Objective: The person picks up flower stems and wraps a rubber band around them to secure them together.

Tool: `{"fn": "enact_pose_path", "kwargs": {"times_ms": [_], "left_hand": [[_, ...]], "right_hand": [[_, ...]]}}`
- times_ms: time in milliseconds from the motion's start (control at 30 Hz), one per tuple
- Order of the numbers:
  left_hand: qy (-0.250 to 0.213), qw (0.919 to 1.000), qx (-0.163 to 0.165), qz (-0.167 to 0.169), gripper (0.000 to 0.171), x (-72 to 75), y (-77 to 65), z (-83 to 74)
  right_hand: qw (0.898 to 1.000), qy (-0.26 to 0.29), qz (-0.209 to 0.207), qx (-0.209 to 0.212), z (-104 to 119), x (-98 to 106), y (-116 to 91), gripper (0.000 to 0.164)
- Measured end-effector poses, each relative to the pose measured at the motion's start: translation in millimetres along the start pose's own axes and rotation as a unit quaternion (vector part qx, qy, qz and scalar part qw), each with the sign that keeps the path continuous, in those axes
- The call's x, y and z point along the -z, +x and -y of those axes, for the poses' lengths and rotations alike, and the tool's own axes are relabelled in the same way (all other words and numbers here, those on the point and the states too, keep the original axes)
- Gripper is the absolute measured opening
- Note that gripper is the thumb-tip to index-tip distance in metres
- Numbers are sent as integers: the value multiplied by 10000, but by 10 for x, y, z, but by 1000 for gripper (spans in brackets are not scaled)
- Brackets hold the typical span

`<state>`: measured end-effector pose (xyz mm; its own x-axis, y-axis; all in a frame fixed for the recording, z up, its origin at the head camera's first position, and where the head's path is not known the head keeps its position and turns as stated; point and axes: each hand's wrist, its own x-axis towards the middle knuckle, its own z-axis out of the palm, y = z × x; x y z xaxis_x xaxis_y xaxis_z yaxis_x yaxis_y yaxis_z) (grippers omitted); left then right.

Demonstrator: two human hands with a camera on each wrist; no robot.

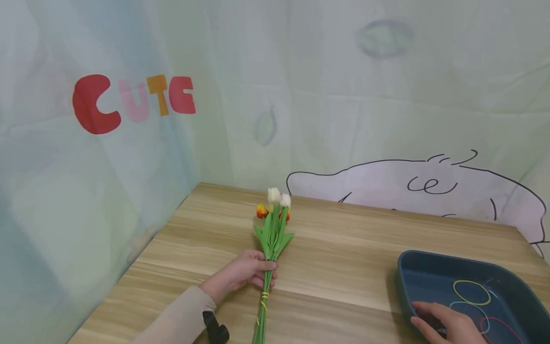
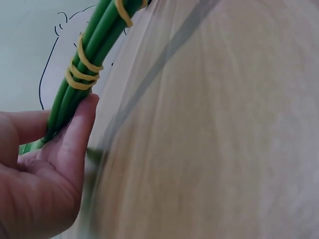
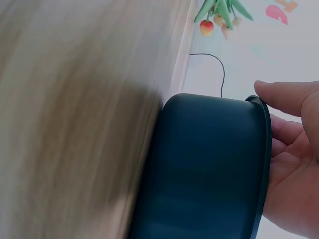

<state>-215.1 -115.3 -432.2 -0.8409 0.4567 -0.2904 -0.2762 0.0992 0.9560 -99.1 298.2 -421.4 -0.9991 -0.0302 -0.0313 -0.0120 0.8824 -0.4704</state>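
Observation:
My left hand (image 1: 251, 271) pinches a bunch of artificial tulips (image 1: 272, 234) by the green stems, just below the leaves. White and orange-red blooms point toward the back wall. A yellow rubber band (image 2: 82, 74) is wound several times around the stems, below the left hand, with a loose loop trailing further down. My right hand (image 1: 451, 322) is at the left side of a dark blue basin (image 1: 466, 258), over its rim. Its thumb and forefinger are spread, and nothing shows between them. In the right wrist view the thumb (image 3: 279, 94) is by the rim, the other fingers behind it.
Inside the basin lie a yellow rubber band (image 1: 472, 292), a light blue one (image 1: 484, 319) and a red one (image 1: 500, 324). A wooden table (image 1: 339, 267) carries everything. Printed cloth (image 1: 326, 119) hangs behind and to the left.

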Motion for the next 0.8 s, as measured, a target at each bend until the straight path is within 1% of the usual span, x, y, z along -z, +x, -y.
{"fn": "enact_pose_path", "kwargs": {"times_ms": [67, 300, 433, 667, 800], "left_hand": [[-12, 10000, 48, -11, 18, 4, 9, 6], [-24, 9998, 154, 108, 15, 17, 24, 27], [4, 9997, 212, 107, 17, 24, 24, 28], [11, 9997, 246, 46, 20, 39, 19, 29], [90, 9997, 212, -80, 20, 24, 6, 20]], "right_hand": [[10000, -11, -23, -17, 6, -1, 1, 38], [9999, -18, -90, -69, 20, -6, -10, 38], [9999, -32, -115, -121, 31, -9, -10, 38], [9998, -85, -158, -76, 34, -13, -11, 36], [9997, -123, -187, -43, 33, -12, -12, 36]]}}
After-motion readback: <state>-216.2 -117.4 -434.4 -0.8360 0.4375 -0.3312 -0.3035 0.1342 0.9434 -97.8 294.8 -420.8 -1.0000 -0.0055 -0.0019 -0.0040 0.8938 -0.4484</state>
